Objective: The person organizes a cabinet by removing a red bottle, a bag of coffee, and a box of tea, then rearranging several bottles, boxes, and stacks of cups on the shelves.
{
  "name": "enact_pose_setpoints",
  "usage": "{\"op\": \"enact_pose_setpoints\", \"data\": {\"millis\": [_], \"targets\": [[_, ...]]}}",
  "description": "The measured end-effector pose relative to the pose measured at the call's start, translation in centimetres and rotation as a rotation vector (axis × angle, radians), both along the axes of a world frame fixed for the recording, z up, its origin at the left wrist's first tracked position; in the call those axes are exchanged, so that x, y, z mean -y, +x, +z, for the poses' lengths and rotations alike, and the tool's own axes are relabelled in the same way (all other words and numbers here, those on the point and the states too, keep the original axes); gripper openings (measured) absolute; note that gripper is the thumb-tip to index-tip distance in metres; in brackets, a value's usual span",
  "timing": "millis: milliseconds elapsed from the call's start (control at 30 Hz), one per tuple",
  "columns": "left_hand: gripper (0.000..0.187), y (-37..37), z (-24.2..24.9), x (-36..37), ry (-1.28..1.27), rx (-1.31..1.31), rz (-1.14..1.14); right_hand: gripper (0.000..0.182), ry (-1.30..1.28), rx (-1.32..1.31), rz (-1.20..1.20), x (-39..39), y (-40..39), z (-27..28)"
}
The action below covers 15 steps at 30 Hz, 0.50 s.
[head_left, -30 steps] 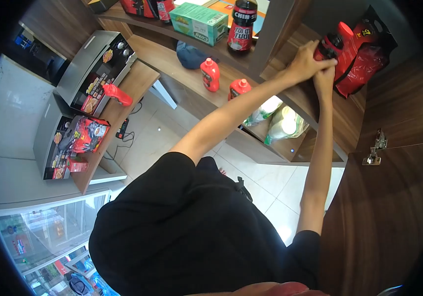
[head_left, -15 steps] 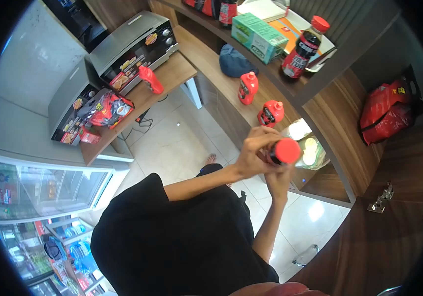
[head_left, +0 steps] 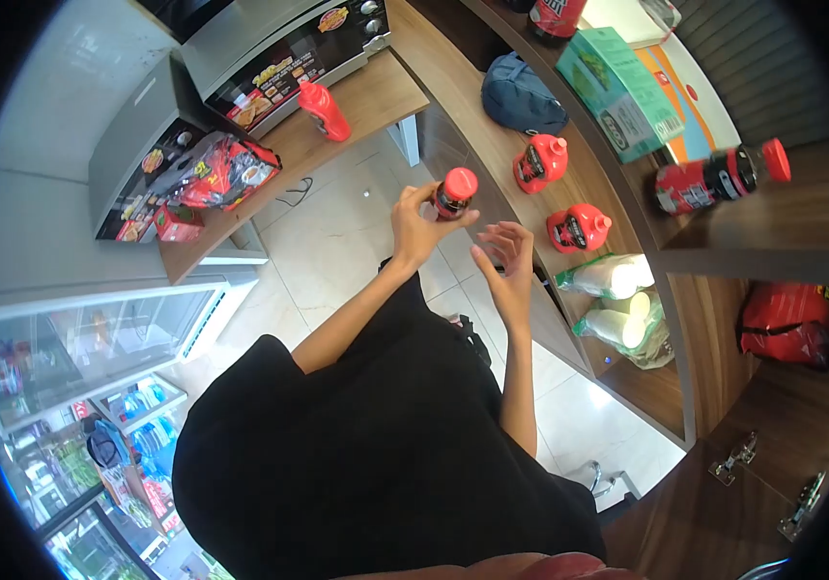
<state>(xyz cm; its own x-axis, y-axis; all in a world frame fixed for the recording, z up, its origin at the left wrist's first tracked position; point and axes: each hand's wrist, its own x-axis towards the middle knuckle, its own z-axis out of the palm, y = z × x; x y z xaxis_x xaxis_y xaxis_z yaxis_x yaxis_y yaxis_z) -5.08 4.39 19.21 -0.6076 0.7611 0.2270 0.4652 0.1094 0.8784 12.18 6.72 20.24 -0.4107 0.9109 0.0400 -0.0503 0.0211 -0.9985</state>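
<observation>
A dark bottle with a red cap [head_left: 457, 186] stands fairly upright in the fingers of my left hand [head_left: 416, 230], over the floor gap. My right hand [head_left: 507, 266] is empty just to its right, with the fingers apart and slightly curled. Nearest to the right hand on the lower shelf is a red squeeze bottle [head_left: 579, 229] with a dark label. A second red squeeze bottle [head_left: 541, 162] stands behind it. Clear bags of white cups [head_left: 617, 319] lie at the shelf's near end.
On the upper shelf are a red-capped dark bottle [head_left: 709, 181] and a green box [head_left: 617, 92]. A dark blue cap [head_left: 523, 94] lies below. Toaster ovens [head_left: 284, 63], another red squeeze bottle [head_left: 324, 111] and a red-black bag [head_left: 226, 172] occupy the left counter. A fridge [head_left: 96, 348] stands lower left.
My left hand has carried the capped bottle left and away from me. My right hand has come off the bottle and opened. The whole view has shifted.
</observation>
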Motion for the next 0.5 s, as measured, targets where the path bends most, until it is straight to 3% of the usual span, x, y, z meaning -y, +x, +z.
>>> {"op": "enact_pose_setpoints", "data": {"millis": [133, 267, 500], "targets": [[0.055, -4.6, -4.4, -5.8, -0.151, 0.0, -0.1, 0.048, -0.078, 0.011, -0.121, -3.1, -3.0, -2.2], [0.055, -8.2, -9.6, -13.2, -0.109, 0.048, -0.338, 0.038, -0.093, 0.029, -0.314, -5.4, -4.5, -3.2], [0.057, -8.9, -13.9, -24.0, -0.248, -0.019, -0.617, 0.032, -0.178, 0.021, -0.738, -5.3, -4.4, -3.9]]}}
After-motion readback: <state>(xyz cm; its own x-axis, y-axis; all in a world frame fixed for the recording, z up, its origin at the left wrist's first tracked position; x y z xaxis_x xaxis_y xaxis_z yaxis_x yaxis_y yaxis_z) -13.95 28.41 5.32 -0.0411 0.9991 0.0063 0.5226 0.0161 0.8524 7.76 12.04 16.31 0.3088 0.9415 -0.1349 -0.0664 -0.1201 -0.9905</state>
